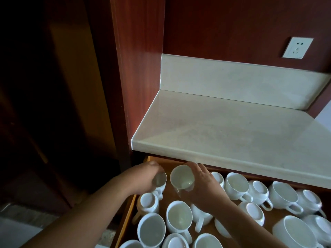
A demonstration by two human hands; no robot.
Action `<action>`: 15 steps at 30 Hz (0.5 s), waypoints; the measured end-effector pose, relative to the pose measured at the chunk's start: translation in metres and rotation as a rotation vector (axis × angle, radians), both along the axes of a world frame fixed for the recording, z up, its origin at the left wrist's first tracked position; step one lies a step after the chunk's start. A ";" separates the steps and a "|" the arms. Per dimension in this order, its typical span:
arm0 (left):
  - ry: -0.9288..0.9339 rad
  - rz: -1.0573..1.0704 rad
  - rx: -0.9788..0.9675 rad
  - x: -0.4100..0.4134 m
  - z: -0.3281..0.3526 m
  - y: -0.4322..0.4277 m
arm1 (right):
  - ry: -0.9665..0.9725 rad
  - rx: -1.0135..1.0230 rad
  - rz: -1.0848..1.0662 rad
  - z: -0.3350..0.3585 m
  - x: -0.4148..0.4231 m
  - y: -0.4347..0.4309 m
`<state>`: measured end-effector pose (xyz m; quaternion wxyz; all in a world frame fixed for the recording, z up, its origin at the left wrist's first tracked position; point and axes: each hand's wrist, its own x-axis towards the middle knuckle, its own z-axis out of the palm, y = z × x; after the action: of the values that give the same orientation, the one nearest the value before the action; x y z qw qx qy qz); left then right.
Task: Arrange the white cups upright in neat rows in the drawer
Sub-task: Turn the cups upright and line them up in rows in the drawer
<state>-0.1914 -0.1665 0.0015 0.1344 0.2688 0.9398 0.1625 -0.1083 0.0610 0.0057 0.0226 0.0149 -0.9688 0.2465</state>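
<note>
pale countertop (232,133) above; at the open drawer's (133,203) back left corner, left hand (143,179) wraps a corner cup (160,182), right hand (204,181) clasps a second cup (181,178) beside it; rims that close could knock and chip.

Left hand (146,179) gripping, right hand (203,184) gripping

- drawer (128,219): wooden, pulled open, crowded with white handled cups in no order.
- corner cup (160,181): far left, gripped by left hand (145,178).
- tilted cup (181,178): just right of it, mouth toward the near side, held by right hand (204,183).
- upright cups (179,214): scattered, mouths up.
- inverted cups (253,210): mixed among them, bases up.
</note>
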 end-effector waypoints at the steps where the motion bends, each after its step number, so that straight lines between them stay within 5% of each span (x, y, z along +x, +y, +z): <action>1: 0.014 -0.052 -0.047 -0.002 -0.004 0.002 | 0.000 -0.016 -0.012 -0.002 -0.001 0.001; 9: -0.005 -0.209 -0.382 -0.027 -0.021 0.019 | -0.040 -0.100 -0.019 -0.017 -0.009 -0.002; 15: 0.062 -0.182 -0.380 -0.030 -0.025 0.026 | -0.110 -0.120 0.003 -0.022 -0.013 -0.003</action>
<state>-0.2218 -0.1410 -0.0235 0.1678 0.3274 0.9290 -0.0390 -0.1216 0.0582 -0.0162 -0.0301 0.0016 -0.9520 0.3045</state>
